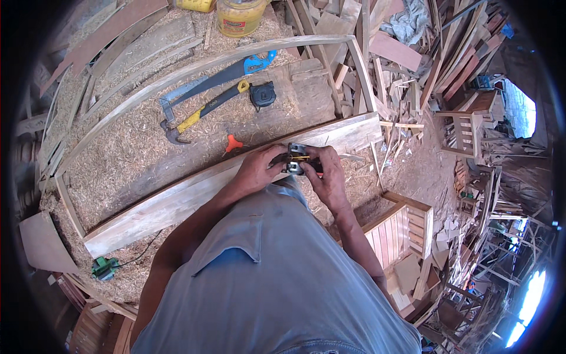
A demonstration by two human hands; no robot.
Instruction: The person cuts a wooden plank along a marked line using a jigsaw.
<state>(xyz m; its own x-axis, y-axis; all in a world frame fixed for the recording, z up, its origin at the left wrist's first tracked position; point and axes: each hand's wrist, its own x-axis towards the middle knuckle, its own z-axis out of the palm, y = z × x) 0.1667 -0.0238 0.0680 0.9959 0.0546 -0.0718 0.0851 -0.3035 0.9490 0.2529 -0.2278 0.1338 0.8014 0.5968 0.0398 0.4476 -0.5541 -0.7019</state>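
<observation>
Close in front of my body, both hands meet on a small black-and-silver metal tool [296,148] with a thin yellow piece across its middle; its exact kind I cannot make out. My left hand [256,169] is closed on its left side, fingertips pressed against it. On the opposite side, my right hand [328,174] grips it with thumb and fingers. Just beyond lies a long pale board [177,203], part of a wooden frame with a curved far rail [194,62]. An orange three-armed plastic piece [233,143] rests beyond the board, left of my hands.
Inside the frame lie a claw hammer [203,111], a blue-handled handsaw [221,76] and a black tape measure [262,95]. A yellow tub [240,17] stands beyond. Wood scraps [401,53] crowd the right. A green corded tool [106,268] sits lower left; a slatted wooden piece [386,236] stands right.
</observation>
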